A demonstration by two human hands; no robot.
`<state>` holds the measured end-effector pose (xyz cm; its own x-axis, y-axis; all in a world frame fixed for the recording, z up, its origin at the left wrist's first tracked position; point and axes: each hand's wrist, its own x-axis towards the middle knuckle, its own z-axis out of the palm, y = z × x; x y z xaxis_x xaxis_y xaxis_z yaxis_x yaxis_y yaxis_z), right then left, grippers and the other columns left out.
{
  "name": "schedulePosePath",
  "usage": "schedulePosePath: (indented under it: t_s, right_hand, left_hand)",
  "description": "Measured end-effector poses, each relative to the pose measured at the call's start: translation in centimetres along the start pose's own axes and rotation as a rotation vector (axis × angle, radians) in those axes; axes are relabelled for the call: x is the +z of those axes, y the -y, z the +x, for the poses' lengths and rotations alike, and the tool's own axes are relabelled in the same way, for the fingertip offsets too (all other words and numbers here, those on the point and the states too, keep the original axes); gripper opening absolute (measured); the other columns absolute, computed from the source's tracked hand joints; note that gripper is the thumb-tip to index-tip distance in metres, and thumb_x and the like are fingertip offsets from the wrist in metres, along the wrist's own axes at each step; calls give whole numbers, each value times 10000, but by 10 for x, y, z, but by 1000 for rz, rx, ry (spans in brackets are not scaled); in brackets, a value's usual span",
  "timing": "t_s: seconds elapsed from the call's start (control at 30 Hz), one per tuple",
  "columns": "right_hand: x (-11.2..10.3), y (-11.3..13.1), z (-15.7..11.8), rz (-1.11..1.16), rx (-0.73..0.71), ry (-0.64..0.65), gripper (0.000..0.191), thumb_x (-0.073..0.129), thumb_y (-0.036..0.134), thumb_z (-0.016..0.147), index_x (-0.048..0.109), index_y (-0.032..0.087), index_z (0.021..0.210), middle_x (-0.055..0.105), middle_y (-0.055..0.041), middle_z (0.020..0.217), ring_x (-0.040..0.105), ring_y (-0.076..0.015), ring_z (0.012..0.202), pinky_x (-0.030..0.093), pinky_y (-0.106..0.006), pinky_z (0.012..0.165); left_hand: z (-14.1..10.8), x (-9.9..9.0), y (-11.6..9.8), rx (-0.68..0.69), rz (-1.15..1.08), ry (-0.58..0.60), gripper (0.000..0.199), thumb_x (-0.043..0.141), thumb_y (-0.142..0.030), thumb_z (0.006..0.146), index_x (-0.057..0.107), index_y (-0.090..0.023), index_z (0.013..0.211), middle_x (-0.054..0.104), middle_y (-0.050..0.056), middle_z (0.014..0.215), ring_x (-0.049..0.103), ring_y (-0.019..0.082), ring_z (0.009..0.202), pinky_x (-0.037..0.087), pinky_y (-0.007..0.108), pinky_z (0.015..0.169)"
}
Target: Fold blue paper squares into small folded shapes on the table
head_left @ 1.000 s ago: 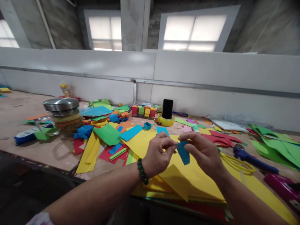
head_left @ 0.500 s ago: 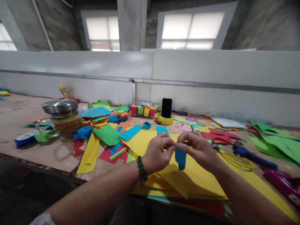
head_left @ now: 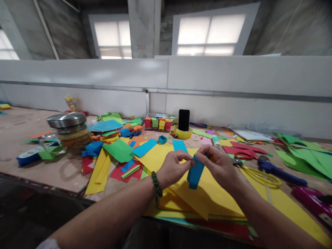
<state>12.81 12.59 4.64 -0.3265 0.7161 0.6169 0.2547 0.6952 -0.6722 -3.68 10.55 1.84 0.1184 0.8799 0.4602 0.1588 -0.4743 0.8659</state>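
Note:
A folded blue paper strip [head_left: 196,174] hangs between both hands above yellow sheets [head_left: 220,197]. My left hand [head_left: 174,168], with a green bead bracelet at the wrist, pinches the strip's upper left edge between thumb and finger. On the other side, my right hand [head_left: 217,165] grips the strip's top, its fingers curled over it. A flat blue strip [head_left: 180,146] lies just behind the hands. Another blue piece [head_left: 144,147] and a small open blue paper box [head_left: 162,139] are further left.
At the left stands a glass jar with a metal lid [head_left: 68,133]. Yellow-handled scissors [head_left: 261,176], blue-handled pliers [head_left: 282,173] and a magenta tool [head_left: 312,204] lie to the right. A phone [head_left: 184,120] stands on a yellow tape roll [head_left: 183,133] at the back.
The blue strip has turned, so its lower end points down and left and more of its face shows. My left fingers have shifted on its upper edge.

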Motion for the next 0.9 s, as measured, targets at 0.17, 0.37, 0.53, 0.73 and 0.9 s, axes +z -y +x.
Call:
schedulePosePath:
  t_s: [0.17,0.37,0.53,0.73,0.9]
  right_hand:
    - [-5,8,2,-103,-60,128,222,628,331,847,648,183,683,639,-18,651,561,-135,604,469,-256,571]
    - [-1,8,-2,-156,-73,52,252,585,323,868,620,184,661,614,-2,605,527,-126,559,432,-255,545]
    - [1,5,-6,-180,-23,-55,226,598,333,852,606,199,671,593,-1,618,515,-137,576,415,-270,558]
    - [-11,-17,5,152,144,-316,233,680,450,796,621,236,726,524,5,642,460,-147,591,382,-280,541]
    - [-8,-27,9,326,204,-316,278,721,479,749,627,220,709,509,17,656,448,-129,599,386,-265,560]
  left_hand:
    - [-3,2,-4,81,56,30,96,660,-155,784,754,-138,779,698,51,793,620,153,759,479,252,719]
    - [-4,5,-4,195,124,15,187,586,-168,834,704,-142,692,665,38,736,593,148,744,462,257,711]
    - [-5,8,-5,168,211,-3,163,580,-174,815,677,-146,687,672,45,744,600,159,729,468,271,704]
    - [-4,2,-8,8,-7,105,297,590,-401,835,688,-141,732,706,81,860,632,217,866,475,327,828]
    - [0,-1,-4,-325,-437,269,643,474,-696,826,683,-114,1002,700,109,891,670,236,863,504,359,803]
